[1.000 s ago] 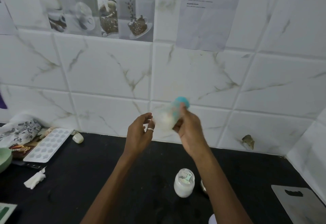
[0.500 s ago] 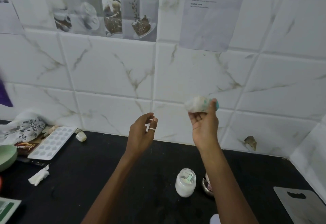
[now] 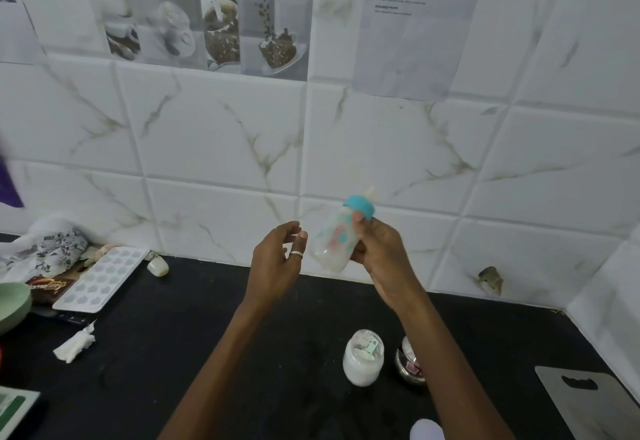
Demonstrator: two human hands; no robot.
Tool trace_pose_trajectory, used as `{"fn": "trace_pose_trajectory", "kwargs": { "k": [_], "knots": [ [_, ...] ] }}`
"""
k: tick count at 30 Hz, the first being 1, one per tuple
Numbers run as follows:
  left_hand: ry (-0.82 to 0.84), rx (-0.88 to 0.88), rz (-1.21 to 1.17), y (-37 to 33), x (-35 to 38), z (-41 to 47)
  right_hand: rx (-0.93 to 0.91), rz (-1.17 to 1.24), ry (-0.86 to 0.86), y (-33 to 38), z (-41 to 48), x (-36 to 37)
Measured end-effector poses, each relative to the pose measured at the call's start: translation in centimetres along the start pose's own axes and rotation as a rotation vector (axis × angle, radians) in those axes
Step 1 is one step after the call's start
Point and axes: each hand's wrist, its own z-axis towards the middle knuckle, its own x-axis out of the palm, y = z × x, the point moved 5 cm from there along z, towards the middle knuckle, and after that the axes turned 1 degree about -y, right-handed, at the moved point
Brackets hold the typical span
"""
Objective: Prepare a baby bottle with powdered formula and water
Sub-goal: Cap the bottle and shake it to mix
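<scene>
My right hand (image 3: 382,256) grips a baby bottle (image 3: 337,238) in the air above the black counter (image 3: 242,353). The bottle has a teal collar and a pale teat, holds milky white liquid, and tilts with the teat up and to the right. My left hand (image 3: 277,264) hovers just left of the bottle's base, fingers apart, holding nothing, with a ring on one finger. An open jar of white formula powder (image 3: 363,358) with a pale green scoop inside stands on the counter below my right forearm.
A small steel bowl (image 3: 410,365) sits right of the jar. A grey cutting board (image 3: 588,401) lies at the far right. At the left are an ice cube tray (image 3: 100,278), a green bowl (image 3: 12,304), a crumpled tissue (image 3: 74,346) and a patterned cloth (image 3: 45,249).
My right hand has swung the bottle down from a raised, sideways position to a tilted, teat-up one, close to the left hand. The left hand has stayed nearly still.
</scene>
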Motion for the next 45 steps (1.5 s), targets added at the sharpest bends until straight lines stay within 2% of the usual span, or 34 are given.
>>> {"fn": "trace_pose_trajectory", "kwargs": {
  "k": [1, 2, 5, 6, 8, 10, 11, 13, 15, 16, 18, 21, 23, 26, 28, 30, 32, 36, 38, 41, 42, 43, 45],
  "knots": [
    [0.009, 0.004, -0.001, -0.1, 0.2, 0.0, -0.016, -0.035, 0.023, 0.1, -0.2, 0.2],
    [0.014, 0.007, -0.002, -0.2, 0.3, -0.1, -0.038, 0.029, 0.011, 0.4, -0.2, 0.1],
    [0.007, 0.001, 0.0, -0.4, 0.2, -0.3, -0.041, 0.406, -0.149, 0.9, 0.7, -1.4],
    [0.003, 0.001, -0.002, -0.3, 0.2, -0.3, -0.042, 0.43, -0.174, 0.8, 0.8, -1.5],
    [0.003, 0.0, 0.002, -0.2, 0.1, -0.2, -0.036, 0.236, -0.134, 0.4, 0.2, -0.7],
    [0.009, 0.003, 0.002, -0.1, 0.2, 0.0, -0.019, -0.043, 0.001, -0.4, -0.6, 0.5],
    [0.013, 0.004, 0.0, -0.1, 0.2, 0.0, -0.018, -0.091, 0.033, -0.6, -0.8, 0.7],
    [0.009, 0.001, -0.004, -0.3, 0.2, -0.1, -0.044, 0.043, -0.006, -0.1, -0.7, 0.1],
    [0.002, -0.007, -0.008, -0.3, 0.0, -0.3, -0.043, 0.278, -0.127, 0.4, -0.1, -1.0],
    [0.0, -0.008, -0.009, -0.3, 0.0, -0.3, -0.051, 0.318, -0.166, 0.5, 0.1, -1.3],
    [-0.003, -0.011, -0.01, -0.2, -0.1, -0.3, -0.058, 0.198, -0.123, 0.3, -0.2, -0.8],
    [0.01, 0.003, -0.005, -0.3, 0.1, -0.2, -0.032, -0.122, 0.067, -0.6, -1.2, 0.8],
    [0.014, 0.004, -0.003, -0.5, 0.1, -0.2, -0.056, -0.046, 0.042, 0.0, -1.0, 0.2],
    [0.003, -0.004, -0.009, -0.5, -0.1, -0.3, -0.064, 0.284, -0.144, 0.7, 0.1, -1.7],
    [0.004, -0.005, -0.008, -0.5, -0.1, -0.3, -0.077, 0.214, -0.146, 0.8, 0.1, -1.6],
    [0.007, 0.001, 0.001, -0.5, 0.0, -0.3, -0.063, -0.025, -0.052, 0.3, -0.3, -0.6],
    [0.011, 0.002, 0.0, -0.6, 0.2, -0.3, -0.075, -0.136, -0.003, 0.1, -0.5, -0.3],
    [0.003, -0.004, -0.011, -0.7, 0.1, -0.3, -0.077, 0.18, -0.175, 0.8, 0.2, -2.1],
    [-0.003, -0.006, -0.008, -0.5, 0.1, -0.3, -0.099, 0.098, -0.128, 0.8, -0.1, -1.5],
    [0.012, 0.005, 0.003, -0.4, 0.4, -0.2, -0.062, -0.23, 0.123, -0.5, -1.3, 0.5],
    [0.019, 0.006, -0.001, -0.5, 0.5, -0.2, -0.052, -0.27, 0.156, -0.7, -1.4, 0.6],
    [0.021, 0.004, -0.007, -0.5, 0.6, -0.2, -0.064, -0.242, 0.143, -0.6, -1.4, 0.4],
    [0.011, -0.011, -0.012, -0.6, 0.5, -0.3, -0.064, -0.015, 0.003, 0.0, -0.7, -0.8]
  ]
}}
